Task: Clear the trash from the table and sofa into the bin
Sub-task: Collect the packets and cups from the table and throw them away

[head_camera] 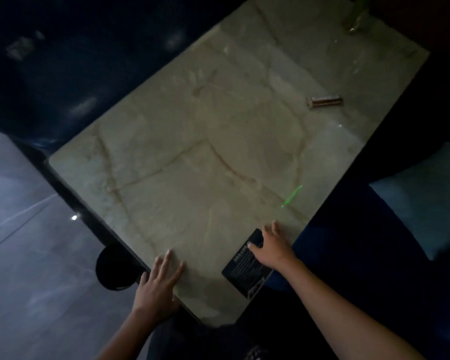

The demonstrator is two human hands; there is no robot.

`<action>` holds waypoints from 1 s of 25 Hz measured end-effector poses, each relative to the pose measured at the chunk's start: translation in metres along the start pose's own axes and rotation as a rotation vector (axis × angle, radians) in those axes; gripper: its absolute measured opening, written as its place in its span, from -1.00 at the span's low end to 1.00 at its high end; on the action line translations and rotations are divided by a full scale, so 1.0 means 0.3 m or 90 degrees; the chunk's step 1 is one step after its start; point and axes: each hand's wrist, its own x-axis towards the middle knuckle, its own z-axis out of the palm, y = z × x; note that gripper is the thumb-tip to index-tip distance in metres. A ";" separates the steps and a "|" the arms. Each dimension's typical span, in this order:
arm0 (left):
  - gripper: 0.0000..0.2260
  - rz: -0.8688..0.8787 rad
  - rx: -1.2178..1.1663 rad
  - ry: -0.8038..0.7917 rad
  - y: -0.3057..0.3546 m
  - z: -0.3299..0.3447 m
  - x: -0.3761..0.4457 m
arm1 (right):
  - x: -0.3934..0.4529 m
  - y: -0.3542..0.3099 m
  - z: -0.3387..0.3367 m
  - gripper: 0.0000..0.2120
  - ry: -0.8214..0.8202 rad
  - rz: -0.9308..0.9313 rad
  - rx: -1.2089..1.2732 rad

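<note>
Head view, dim room, left to right. Dark round bin (115, 267) on floor just beside counter (192, 157) near-left edge. Left hand (157, 284) flat on counter corner, fingers straight and spread, grip holding nothing. Right hand (272, 246) pressing on dark printed wrapper (244, 266) at near-right edge, fingers extended, not yet curled round it. Small brown cylindrical item (324, 101) lying on its side further right, well apart, likely trash too. Step in hand, as judged: picking up flat wrapper. Next move calls for sliding it over the edge or pinching a corner, then carrying it left to bin. Wrapper looks thin, flat, rectangular, pale lettering unreadable.
</note>
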 end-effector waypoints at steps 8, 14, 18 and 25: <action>-0.29 -0.062 -0.081 0.003 0.046 -0.002 0.032 | 0.025 -0.009 0.013 0.07 -0.061 0.009 -0.041; -0.37 -0.089 -0.088 0.004 0.087 -0.010 0.040 | 0.045 -0.045 -0.033 -0.20 -0.013 0.049 0.030; -0.39 -0.109 -0.116 -0.006 0.096 -0.018 0.052 | 0.163 0.014 -0.190 -0.38 0.213 0.059 0.128; -0.32 -0.175 -0.162 -0.021 0.141 -0.019 0.019 | 0.470 0.220 -0.460 0.05 0.033 -0.126 -0.259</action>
